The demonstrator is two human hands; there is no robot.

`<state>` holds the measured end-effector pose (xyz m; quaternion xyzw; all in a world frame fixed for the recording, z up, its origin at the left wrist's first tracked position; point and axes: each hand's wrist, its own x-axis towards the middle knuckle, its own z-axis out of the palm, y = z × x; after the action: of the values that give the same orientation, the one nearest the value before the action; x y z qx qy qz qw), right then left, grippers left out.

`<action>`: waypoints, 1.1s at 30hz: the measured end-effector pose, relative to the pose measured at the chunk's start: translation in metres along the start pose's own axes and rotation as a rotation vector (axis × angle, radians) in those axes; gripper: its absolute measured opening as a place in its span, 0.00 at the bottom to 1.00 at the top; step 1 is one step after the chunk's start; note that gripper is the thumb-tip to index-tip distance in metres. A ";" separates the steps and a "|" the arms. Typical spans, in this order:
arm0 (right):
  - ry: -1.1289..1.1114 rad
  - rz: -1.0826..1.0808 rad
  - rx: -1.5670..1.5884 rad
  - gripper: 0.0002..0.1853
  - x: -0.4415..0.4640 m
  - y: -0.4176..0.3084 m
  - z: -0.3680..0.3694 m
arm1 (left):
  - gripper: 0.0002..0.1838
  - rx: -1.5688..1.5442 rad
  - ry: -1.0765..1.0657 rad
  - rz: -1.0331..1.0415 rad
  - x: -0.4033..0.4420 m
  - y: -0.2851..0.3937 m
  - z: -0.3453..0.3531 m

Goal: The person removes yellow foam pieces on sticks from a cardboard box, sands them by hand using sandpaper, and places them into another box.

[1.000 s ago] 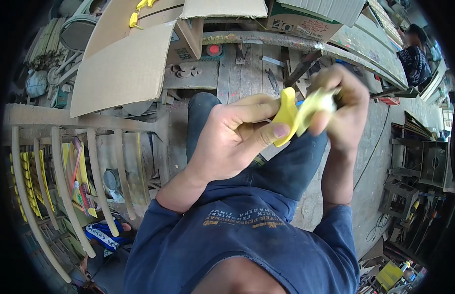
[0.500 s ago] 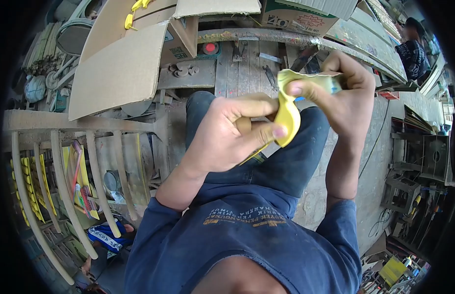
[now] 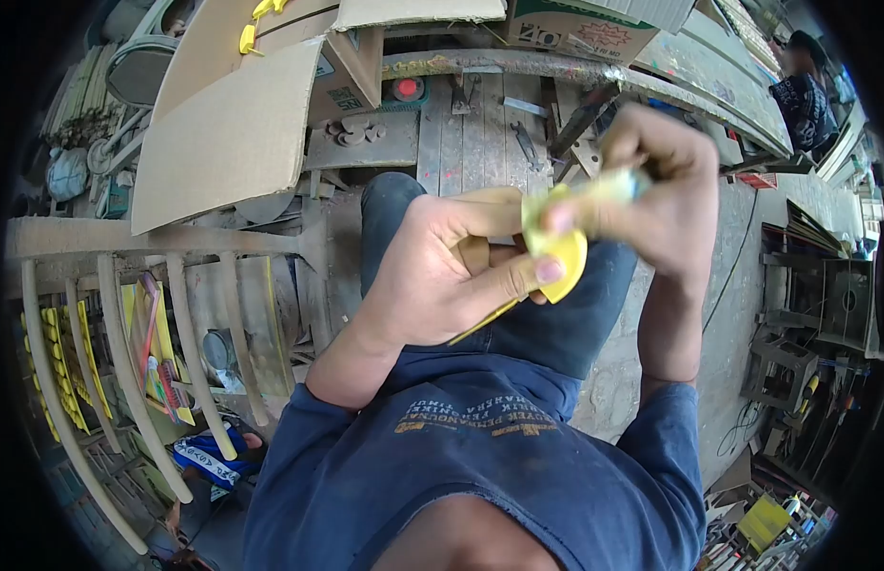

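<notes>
One yellow piece [image 3: 567, 274] is above the lap [image 3: 542, 338] in the head view, pinched by the left hand [image 3: 437, 266] — the right hand [image 3: 666, 205], blurred, pinches a pale sheet [image 3: 617, 181]. That sheet has just dropped lower over the piece, so work apparently shifts along its surface.

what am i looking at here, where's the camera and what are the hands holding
No machine here: these are a person's two bare hands. One camera, worn on the head, looks forward and down, so the shirt and trousers show from above. The left hand holds a smooth yellow piece; the right hand grips a pale sheet, blurred. Beyond, a pliers-like tool lies on wooden boards, and an open cardboard box has more yellow pieces inside.
</notes>
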<state>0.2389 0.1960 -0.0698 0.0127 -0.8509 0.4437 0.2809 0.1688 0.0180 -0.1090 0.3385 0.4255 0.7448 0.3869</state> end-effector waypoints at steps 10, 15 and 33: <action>0.148 0.124 -0.067 0.17 0.005 0.011 -0.012 | 0.17 0.086 -0.012 0.022 0.001 -0.001 -0.005; -0.178 -0.010 0.058 0.19 -0.002 0.002 -0.006 | 0.16 0.165 0.002 0.025 0.002 0.003 -0.002; 0.032 -0.086 -0.185 0.21 -0.015 -0.001 0.009 | 0.13 -0.197 0.135 0.037 0.016 -0.018 -0.010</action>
<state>0.2477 0.1847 -0.0809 0.0160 -0.8823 0.3511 0.3132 0.1580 0.0339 -0.1264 0.2559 0.3691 0.8110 0.3749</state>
